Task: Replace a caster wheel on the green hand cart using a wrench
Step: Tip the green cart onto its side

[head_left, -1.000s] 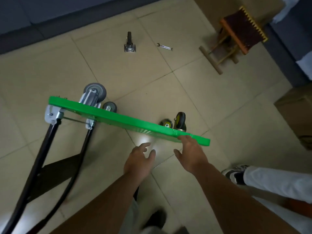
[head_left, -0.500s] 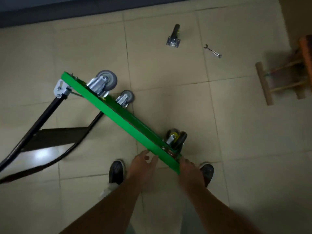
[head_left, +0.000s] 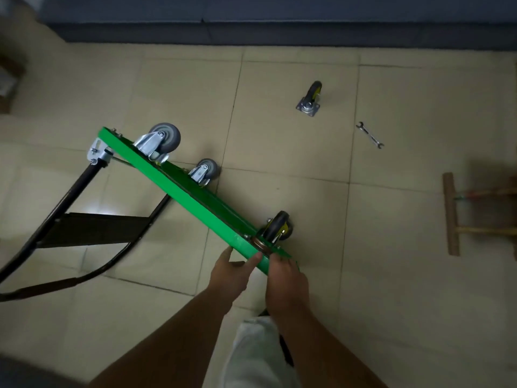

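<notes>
Cart handle [head_left: 56, 213] cut off (L edge).

Floor and surroundings, seen from above. You stand on a floor [head_left: 419, 289] of large pale beige tiles with thin dark joints. A dark blue-grey wall base [head_left: 279, 23] runs across the top of the frame. At the right edge lies part of a wooden stool [head_left: 451, 214], cut off by the frame. A blurred brown object [head_left: 8, 79] sits upper left. The light is dim; a bright glare patch [head_left: 105, 211] shows left of centre.
</notes>
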Demonstrator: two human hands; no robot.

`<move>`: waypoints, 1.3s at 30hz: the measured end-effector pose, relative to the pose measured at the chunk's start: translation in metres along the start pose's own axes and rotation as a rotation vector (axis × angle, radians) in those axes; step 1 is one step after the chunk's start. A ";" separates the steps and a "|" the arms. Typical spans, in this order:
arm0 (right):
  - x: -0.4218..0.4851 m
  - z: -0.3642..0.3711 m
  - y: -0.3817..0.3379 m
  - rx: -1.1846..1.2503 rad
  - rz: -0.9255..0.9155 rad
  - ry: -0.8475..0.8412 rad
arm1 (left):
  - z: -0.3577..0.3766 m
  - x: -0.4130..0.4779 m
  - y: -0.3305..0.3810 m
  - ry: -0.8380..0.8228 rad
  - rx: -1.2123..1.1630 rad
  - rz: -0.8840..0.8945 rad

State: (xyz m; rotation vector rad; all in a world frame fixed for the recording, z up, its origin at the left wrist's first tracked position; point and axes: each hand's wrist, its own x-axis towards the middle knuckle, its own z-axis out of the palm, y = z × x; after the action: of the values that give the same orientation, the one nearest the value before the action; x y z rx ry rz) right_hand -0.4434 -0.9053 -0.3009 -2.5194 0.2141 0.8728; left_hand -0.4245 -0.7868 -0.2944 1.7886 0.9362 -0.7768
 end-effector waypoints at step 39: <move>0.255 -0.277 0.218 -0.374 -0.797 -0.778 | 0.304 0.038 0.195 0.556 -0.820 -0.045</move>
State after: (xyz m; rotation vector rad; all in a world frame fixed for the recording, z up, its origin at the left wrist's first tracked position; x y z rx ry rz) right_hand -0.1548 -1.2269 -0.3488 -2.0256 -1.1897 1.4915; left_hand -0.2698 -1.1107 -0.3479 1.2406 1.4001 0.1298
